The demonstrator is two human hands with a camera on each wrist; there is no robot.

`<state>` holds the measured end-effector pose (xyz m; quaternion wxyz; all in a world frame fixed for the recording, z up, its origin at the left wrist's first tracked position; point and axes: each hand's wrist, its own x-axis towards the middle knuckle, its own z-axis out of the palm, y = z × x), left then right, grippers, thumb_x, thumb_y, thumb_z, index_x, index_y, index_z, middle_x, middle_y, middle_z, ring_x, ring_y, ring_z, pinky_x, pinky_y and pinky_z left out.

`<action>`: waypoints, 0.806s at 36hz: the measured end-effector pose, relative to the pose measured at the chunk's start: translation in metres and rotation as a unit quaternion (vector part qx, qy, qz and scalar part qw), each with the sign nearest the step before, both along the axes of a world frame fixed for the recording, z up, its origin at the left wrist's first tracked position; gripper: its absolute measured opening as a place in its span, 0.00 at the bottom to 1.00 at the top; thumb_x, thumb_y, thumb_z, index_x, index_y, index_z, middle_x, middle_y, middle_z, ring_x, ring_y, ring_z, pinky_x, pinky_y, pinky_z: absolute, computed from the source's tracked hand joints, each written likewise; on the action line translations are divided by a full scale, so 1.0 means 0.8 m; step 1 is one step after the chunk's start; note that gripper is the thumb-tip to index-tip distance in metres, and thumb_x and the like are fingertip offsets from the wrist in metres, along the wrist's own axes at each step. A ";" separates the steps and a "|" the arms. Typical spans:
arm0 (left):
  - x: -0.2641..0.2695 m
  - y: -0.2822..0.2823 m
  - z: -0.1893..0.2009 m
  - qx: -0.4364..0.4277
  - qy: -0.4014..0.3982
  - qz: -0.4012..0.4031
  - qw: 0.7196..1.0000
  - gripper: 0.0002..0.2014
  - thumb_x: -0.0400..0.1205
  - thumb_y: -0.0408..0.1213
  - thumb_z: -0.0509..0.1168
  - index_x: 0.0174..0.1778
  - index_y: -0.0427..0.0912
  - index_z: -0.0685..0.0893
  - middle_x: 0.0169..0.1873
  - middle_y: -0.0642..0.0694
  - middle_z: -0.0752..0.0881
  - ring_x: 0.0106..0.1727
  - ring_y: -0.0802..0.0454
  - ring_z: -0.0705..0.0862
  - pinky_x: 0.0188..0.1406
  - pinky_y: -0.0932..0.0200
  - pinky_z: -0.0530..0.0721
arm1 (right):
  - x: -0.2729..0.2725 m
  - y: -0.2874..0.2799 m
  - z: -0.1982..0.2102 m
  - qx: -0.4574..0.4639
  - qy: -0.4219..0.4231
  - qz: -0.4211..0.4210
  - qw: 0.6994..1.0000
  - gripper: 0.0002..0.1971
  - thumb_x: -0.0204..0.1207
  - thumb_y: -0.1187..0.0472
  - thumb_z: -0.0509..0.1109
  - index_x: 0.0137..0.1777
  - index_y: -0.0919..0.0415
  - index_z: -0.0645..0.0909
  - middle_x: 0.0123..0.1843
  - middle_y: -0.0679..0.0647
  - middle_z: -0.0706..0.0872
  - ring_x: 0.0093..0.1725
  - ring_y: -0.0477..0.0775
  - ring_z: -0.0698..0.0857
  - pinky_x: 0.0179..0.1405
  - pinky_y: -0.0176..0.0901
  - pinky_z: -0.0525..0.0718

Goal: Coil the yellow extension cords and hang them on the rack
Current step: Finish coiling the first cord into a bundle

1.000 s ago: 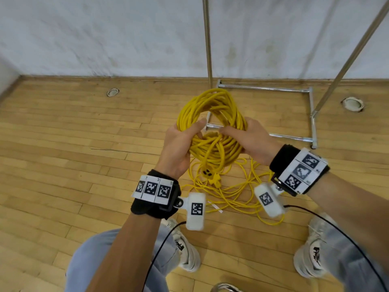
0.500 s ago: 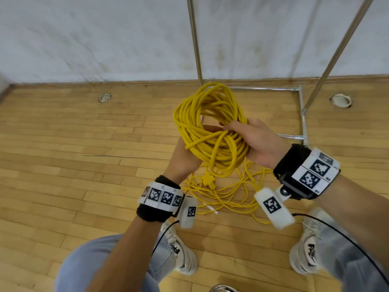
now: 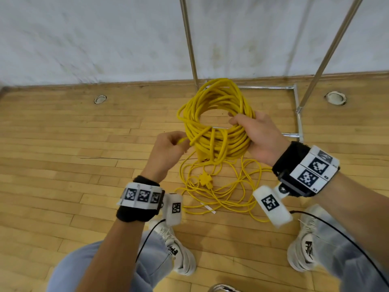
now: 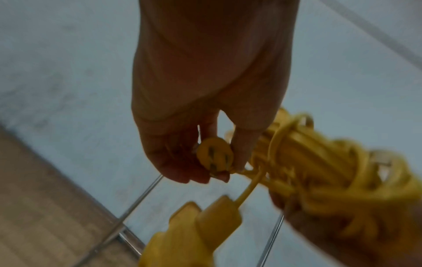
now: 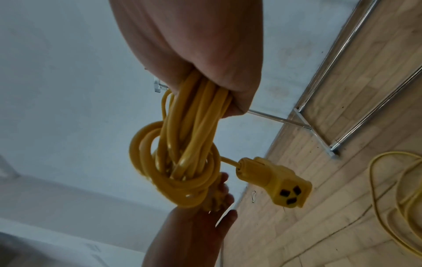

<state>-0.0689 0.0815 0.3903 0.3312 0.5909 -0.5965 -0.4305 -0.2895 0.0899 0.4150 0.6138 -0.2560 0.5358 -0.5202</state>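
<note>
Securing coil [image 3: 212, 121]: right hand [image 3: 260, 140] gripping bundle, left hand [image 3: 168, 148] pinching plug [image 4: 214, 156]. Next likely: tuck plug, hang on rack [image 3: 189, 39].

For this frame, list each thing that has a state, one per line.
coiled cord: bundled, wrapped at the middle, held off the floor
plug: pinched by left hand
socket end: dangling free
right hand: grips the coil
second cord: loose on the floor
rack: standing, nothing seen hung

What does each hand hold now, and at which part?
The right hand grips the coil around its bundled strands. The left hand pinches the cord's plug.
</note>
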 end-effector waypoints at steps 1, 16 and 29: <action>0.002 0.001 0.007 0.020 0.024 0.003 1.000 0.10 0.80 0.30 0.71 0.35 0.47 0.90 0.28 0.49 0.84 0.35 0.53 0.78 0.37 0.55 0.77 | -0.002 -0.002 0.000 -0.002 0.003 -0.014 1.000 0.07 0.77 0.73 0.72 0.51 0.65 0.87 0.48 0.60 0.85 0.39 0.52 0.85 0.42 0.48 0.82; -0.009 0.029 0.033 0.107 0.139 0.048 0.983 0.23 0.73 0.64 0.72 0.42 0.45 0.93 0.38 0.42 0.77 0.38 0.50 0.76 0.39 0.52 0.83 | 0.012 -0.001 -0.020 -0.112 0.150 -0.005 0.982 0.11 0.77 0.65 0.75 0.58 0.67 0.83 0.44 0.59 0.84 0.41 0.52 0.84 0.43 0.48 0.84; 0.025 0.024 0.055 0.114 0.138 0.150 0.972 0.24 0.80 0.43 0.77 0.58 0.23 0.84 0.42 0.34 0.93 0.40 0.43 0.93 0.42 0.47 0.94 | 0.068 -0.017 -0.033 -0.109 0.140 0.058 0.982 0.18 0.77 0.56 0.79 0.64 0.58 0.81 0.54 0.55 0.90 0.50 0.49 0.90 0.51 0.45 0.86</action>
